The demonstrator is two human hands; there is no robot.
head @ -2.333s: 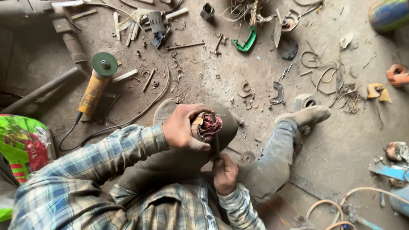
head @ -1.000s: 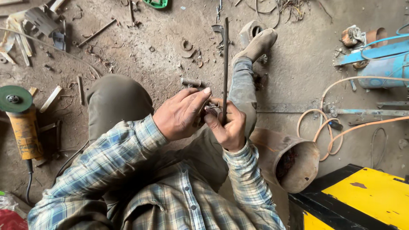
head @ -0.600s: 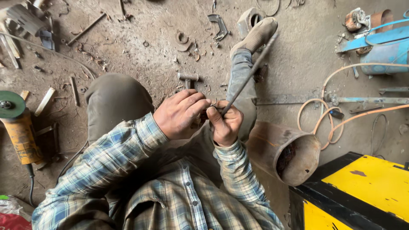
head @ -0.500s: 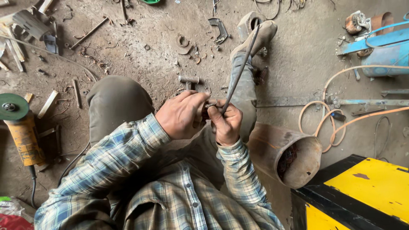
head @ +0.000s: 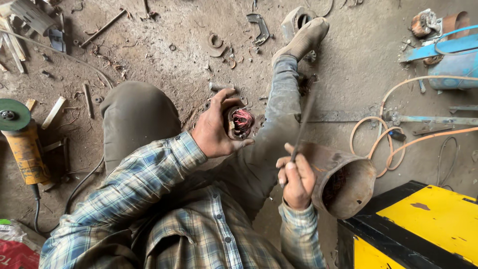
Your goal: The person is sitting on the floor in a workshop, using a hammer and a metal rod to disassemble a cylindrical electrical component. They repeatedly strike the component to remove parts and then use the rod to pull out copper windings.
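The left hand [head: 216,130] is gripping a small round motor part [head: 239,123] with reddish copper windings, holding it above the person's lap, fingers wrapped around its rim. The right hand [head: 297,180] is closing on a thin dark metal rod [head: 302,124] that is pointing up and away over the outstretched leg. The two hands are staying apart. A rusty cylindrical housing [head: 343,180] is lying just beside the right hand on the floor [head: 164,60], next to a yellow box [head: 423,224], and a yellow angle grinder [head: 22,144] is lying well off to the left.
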